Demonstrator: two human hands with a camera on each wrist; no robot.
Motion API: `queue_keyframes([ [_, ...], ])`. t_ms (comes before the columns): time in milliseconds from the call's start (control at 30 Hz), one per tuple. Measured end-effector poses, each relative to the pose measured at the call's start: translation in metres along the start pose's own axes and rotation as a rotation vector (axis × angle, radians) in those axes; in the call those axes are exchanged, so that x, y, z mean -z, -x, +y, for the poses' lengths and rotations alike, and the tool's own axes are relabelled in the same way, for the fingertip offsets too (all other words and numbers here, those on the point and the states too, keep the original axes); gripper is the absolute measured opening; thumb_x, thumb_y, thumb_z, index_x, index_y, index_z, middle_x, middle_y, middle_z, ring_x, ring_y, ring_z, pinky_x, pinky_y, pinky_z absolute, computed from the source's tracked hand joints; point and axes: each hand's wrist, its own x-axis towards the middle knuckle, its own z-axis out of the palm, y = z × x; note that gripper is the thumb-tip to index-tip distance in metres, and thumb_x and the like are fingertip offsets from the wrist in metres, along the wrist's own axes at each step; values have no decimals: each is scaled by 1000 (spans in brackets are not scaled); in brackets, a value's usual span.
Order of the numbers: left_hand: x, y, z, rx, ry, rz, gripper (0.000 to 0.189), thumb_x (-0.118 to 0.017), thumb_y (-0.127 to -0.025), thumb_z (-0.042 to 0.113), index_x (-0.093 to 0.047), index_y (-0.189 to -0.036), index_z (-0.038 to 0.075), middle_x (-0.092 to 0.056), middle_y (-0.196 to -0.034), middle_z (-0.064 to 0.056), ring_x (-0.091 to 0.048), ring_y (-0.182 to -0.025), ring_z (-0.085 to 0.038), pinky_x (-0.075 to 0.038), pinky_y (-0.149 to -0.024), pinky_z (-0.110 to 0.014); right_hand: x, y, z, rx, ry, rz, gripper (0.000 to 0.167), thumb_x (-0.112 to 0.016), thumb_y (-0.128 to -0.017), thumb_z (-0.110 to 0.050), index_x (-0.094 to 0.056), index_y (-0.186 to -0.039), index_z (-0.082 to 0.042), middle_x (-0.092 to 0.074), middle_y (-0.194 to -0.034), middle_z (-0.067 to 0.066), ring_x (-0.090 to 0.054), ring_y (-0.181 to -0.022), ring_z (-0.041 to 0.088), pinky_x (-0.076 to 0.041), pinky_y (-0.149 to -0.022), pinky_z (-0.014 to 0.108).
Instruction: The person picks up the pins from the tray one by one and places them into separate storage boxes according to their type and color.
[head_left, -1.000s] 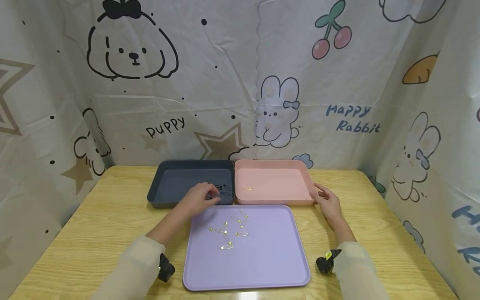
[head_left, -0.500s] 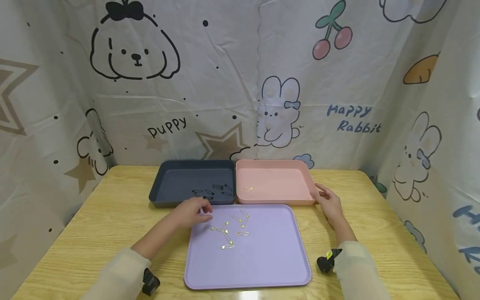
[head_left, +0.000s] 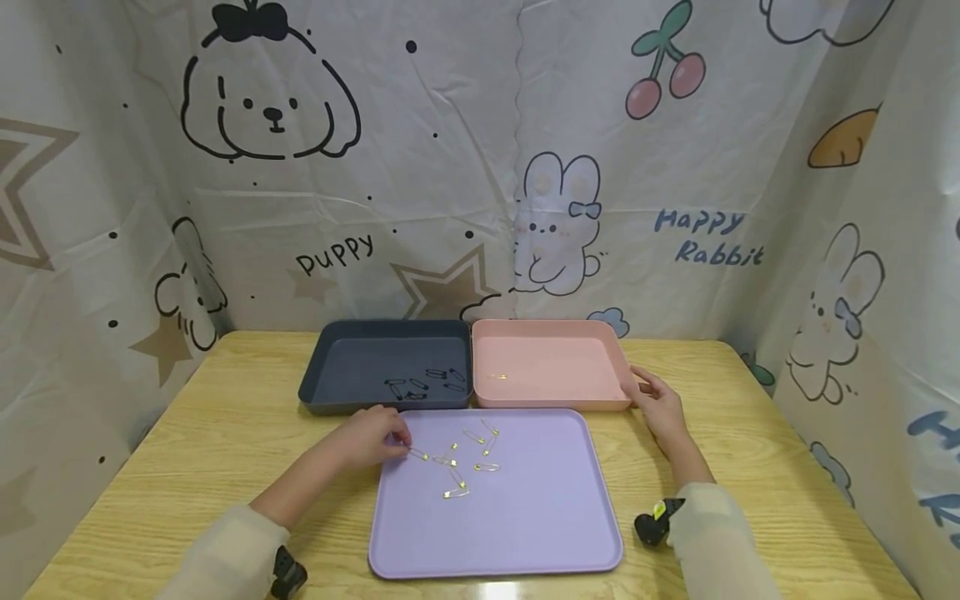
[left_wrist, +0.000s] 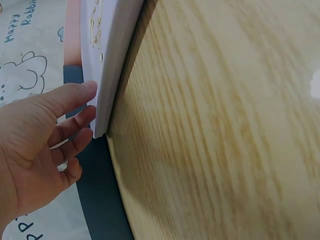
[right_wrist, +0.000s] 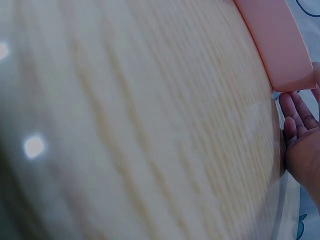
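Reaching over the upper-left corner of the lilac tray [head_left: 495, 533], the left hand [head_left: 367, 437] has relaxed fingers at the gold safety pins [head_left: 453, 458] scattered mid-frame and grips nothing yet; picking one up looks like the step in hand, calling for a fine pinch on thin wire. The right hand [head_left: 660, 408] rests flat by the pink tray [head_left: 622, 367]. Whether a fingertip already touches a pin is too small to tell, and both wrist views show mostly table.

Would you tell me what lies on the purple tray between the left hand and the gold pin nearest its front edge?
In the head view, between the left hand and that gold pin on the purple tray lie two other gold pins.
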Motion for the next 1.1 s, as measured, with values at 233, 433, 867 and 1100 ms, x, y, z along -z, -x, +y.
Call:
queue_keyframes([
  [233, -6, -2, -1, -19, 6, 4, 5, -71, -82, 22, -71, -84, 17, -58, -83, 9, -46, -83, -12, -38, -83, -37, 0, 2, 1, -10, 12, -9, 65, -58, -87, -48, -40, -143, -19, -44, -132, 11, -46, -105, 12, -39, -75, 11],
  [433, -9, -4, 1, -45, -32, 2, 5, -70, -83, 21, -67, -78, 20, -54, -80, 9, -45, -82, -12, -37, -79, -36, 0, 3, 1, 11, -10, -7, 63, -59, -88, -45, -41, -142, -17, -46, -130, 12, -47, -98, 4, -40, -74, 10],
  [867, -7, -6, 7, -12, -55, -24, 15, -66, -83, 19, -58, -71, 21, -50, -72, 9, -42, -76, -12, -30, -71, -31, 1, 1, 0, 19, -10, -6, 65, -59, -87, -47, -41, -142, -17, -45, -130, 11, -44, -108, 13, -39, -74, 10],
  [1100, -6, -9, 6, -48, -3, 14, 14, -65, -80, 17, -57, -69, 20, -49, -70, 9, -42, -75, -11, -29, -70, -30, 1, -1, 0, 8, -11, -11, 68, -59, -85, -51, -41, -142, -18, -45, -132, 11, -42, -114, 17, -39, -74, 11],
])
